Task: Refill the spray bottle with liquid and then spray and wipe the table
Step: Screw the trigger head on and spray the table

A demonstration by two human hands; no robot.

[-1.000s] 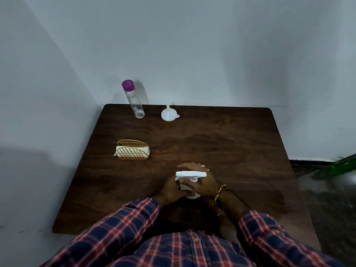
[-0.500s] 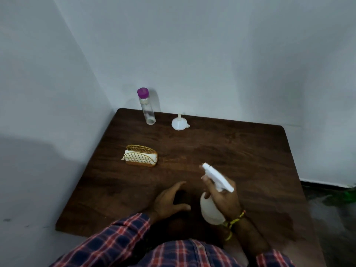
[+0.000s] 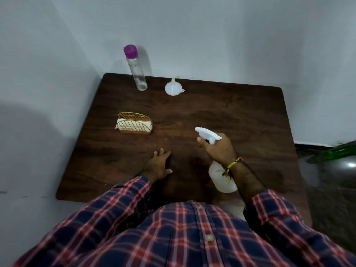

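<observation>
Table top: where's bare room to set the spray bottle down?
Widest bare patch of the table: right half, from the funnel across to the right edge. Also the middle, between the napkin holder and the spray bottle in the right hand. Crowded: back-left, around the purple-capped bottle; left hand flat at the near centre.

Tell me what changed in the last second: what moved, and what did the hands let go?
The left hand let go of the spray bottle and lies flat on the table. The right hand lifted the bottle rightward, nozzle pointing forward-left. The clear bottle, funnel and napkin holder stayed.
</observation>
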